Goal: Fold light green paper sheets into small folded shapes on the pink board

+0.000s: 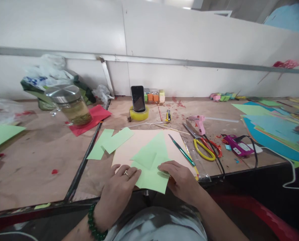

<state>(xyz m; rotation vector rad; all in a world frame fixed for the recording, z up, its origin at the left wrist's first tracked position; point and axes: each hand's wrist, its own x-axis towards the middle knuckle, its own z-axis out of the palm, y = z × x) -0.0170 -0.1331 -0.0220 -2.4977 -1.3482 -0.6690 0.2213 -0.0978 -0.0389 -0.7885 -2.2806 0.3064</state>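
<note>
A light green sheet of paper (152, 179), folded with overlapping layers and a pointed top, lies over a pale peach sheet (123, 142) at the table's front edge. My left hand (119, 187), wearing a ring and a green bead bracelet, rests fingers-down along the green paper's left side. On the right edge, my right hand (183, 180) pinches the green paper between fingers and thumb; the thumb is partly hidden. A green craft knife (182, 152) lies beside it on the peach sheet. Two loose green paper strips (118, 140) overlap at the upper left.
Scissors (204, 147), a pink glue gun (199, 124) and a purple power strip (237, 145) with cables lie to the right. Behind stand a phone (138, 98) on a yellow tape roll (139, 114), and a glass tea jar (73, 108) on red paper. Coloured sheets (272, 127) are stacked far right.
</note>
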